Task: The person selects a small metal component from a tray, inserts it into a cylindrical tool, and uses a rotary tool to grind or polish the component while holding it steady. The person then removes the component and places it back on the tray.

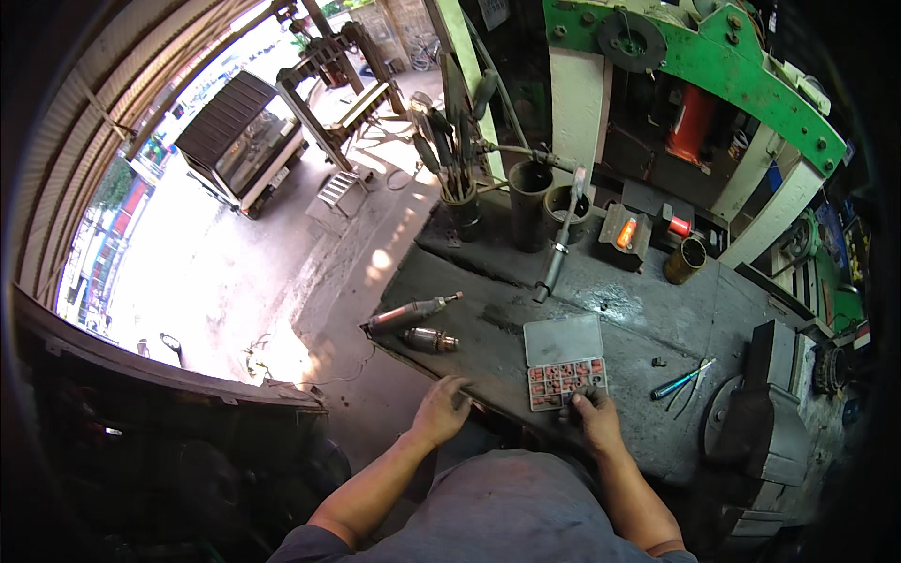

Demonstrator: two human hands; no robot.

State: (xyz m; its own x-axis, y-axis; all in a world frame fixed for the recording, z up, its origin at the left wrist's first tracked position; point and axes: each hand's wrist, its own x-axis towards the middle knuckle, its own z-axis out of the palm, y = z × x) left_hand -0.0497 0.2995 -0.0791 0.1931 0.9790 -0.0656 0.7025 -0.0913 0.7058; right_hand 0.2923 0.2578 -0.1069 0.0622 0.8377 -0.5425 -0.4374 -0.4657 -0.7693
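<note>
A clear plastic compartment box (537, 403) lies on the dark bench with its transparent lid (563, 340) swung back. Small orange-red parts (563, 373) fill several compartments. My right hand (597, 424) is at the box's near right corner, thumb and fingers pinched together over the compartments. Whatever is between those fingertips is too small to make out. My left hand (439, 413) is at the bench's near left edge, fingers loosely bent and thumb apart, with nothing visible in it. Beyond it lie a long grey die grinder (410, 314) and a motor armature (432, 340).
A hammer (560, 246) leans on dark pots (531, 202) at the back, beside a can of tools (462, 214). Pliers (690, 387) and a blue-handled tool (670, 386) lie right, before a bench vise (774, 403). A green press frame (694, 61) rises behind; a truck (242, 145) stands outside.
</note>
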